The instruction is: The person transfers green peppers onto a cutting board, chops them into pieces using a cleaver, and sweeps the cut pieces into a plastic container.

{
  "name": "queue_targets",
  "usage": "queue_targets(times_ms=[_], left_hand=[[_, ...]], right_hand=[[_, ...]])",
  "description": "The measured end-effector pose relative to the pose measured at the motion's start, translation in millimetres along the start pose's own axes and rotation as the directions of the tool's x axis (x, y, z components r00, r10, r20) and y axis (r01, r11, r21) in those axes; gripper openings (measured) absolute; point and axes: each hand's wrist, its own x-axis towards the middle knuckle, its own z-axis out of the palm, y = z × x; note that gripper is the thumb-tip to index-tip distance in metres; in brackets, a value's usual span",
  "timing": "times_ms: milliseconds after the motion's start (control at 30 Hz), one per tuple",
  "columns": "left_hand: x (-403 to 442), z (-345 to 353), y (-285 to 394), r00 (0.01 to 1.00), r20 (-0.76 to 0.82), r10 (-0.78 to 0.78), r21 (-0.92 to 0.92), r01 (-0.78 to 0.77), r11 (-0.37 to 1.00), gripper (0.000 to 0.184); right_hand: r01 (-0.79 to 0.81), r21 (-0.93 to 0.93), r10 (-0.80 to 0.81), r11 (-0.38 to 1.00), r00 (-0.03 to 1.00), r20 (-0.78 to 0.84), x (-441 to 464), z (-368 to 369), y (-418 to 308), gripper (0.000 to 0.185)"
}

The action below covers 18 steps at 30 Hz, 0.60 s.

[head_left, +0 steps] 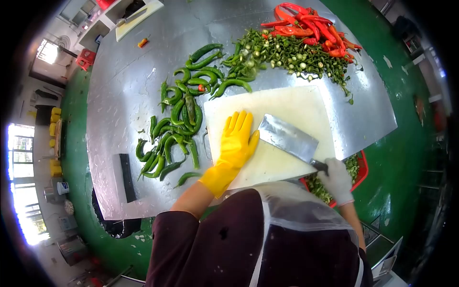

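Note:
My left hand (pixel 235 143), in a yellow rubber glove, lies flat on the white cutting board (pixel 267 170) with its fingers stretched out. My right hand (pixel 337 181), in a pale glove, grips the dark handle of a cleaver (pixel 289 138) at the board's right edge. The broad blade lies over the board, its far end close to my left thumb. Many whole green chili peppers (pixel 184 115) are spread on the metal table (pixel 117 95) left of the board. Beyond the board sits a heap of cut green stem ends (pixel 291 55).
Red chili peppers (pixel 311 28) are piled behind the stem ends. A red basket (pixel 364 167) of chopped green pieces stands below the table's right edge. A grey and black block (pixel 125 177) lies at the left. Another board (pixel 136 23) with a knife is at the far left corner.

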Motion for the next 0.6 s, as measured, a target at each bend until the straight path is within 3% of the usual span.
queue_targets(times_ms=[33, 67, 167, 200, 300, 333, 433, 500, 567, 600], left_hand=[[4.2, 1.3, -3.6, 1.000, -0.014, 0.001, -0.032, -0.001, 0.999, 0.051], [7.5, 4.7, -8.2, 1.000, -0.028, 0.000, -0.064, -0.002, 0.998, 0.049], [41.8, 6.3, -28.9, 0.990, -0.132, 0.045, -0.078, -0.056, 0.995, 0.043], [61.6, 5.6, -39.3, 0.981, -0.180, 0.069, -0.067, -0.082, 0.994, 0.041], [117.9, -4.1, -65.9, 0.988, -0.100, 0.121, -0.011, -0.123, 0.992, 0.038], [126.9, 1.4, -78.7, 0.977, -0.113, 0.182, 0.136, -0.166, 0.977, 0.036], [143.8, 7.1, -143.0, 0.965, 0.051, 0.258, 0.240, -0.263, 0.935, 0.036], [153.3, -16.5, -162.7, 0.969, 0.193, 0.154, 0.361, -0.216, 0.907, 0.033], [153.5, -32.7, -182.3, 0.975, 0.193, 0.111, 0.378, -0.179, 0.908, 0.030], [153.2, -40.4, -189.8, 0.981, 0.175, 0.079, 0.378, -0.141, 0.915, 0.030]], right_hand=[[0.074, -0.023, -0.076, 0.997, 0.989, -0.123, -4.1, 17.5, -1.6, 0.041], [0.035, -0.092, -0.039, 0.995, 0.998, -0.047, -3.1, 20.7, -1.3, 0.042], [0.024, -0.052, -0.030, 0.998, 0.991, -0.127, 1.2, 28.0, -9.5, 0.034], [0.017, -0.006, -0.018, 1.000, 0.998, -0.065, 1.3, 29.2, -8.4, 0.034], [-0.038, 0.108, 0.026, 0.993, 0.993, 0.111, 6.5, 20.2, -27.5, 0.035], [-0.089, 0.112, 0.064, 0.990, 0.976, 0.207, 10.7, 10.7, -38.4, 0.037], [-0.121, 0.068, 0.093, 0.990, 0.943, 0.318, 23.0, 3.0, -54.2, 0.039], [-0.086, 0.052, 0.068, 0.995, 0.956, 0.284, 24.9, 6.9, -52.9, 0.040], [-0.106, 0.052, 0.090, 0.993, 0.963, 0.256, 19.9, 9.2, -55.4, 0.040], [-0.109, 0.068, 0.082, 0.992, 0.944, 0.319, 23.0, 6.2, -58.7, 0.040]])
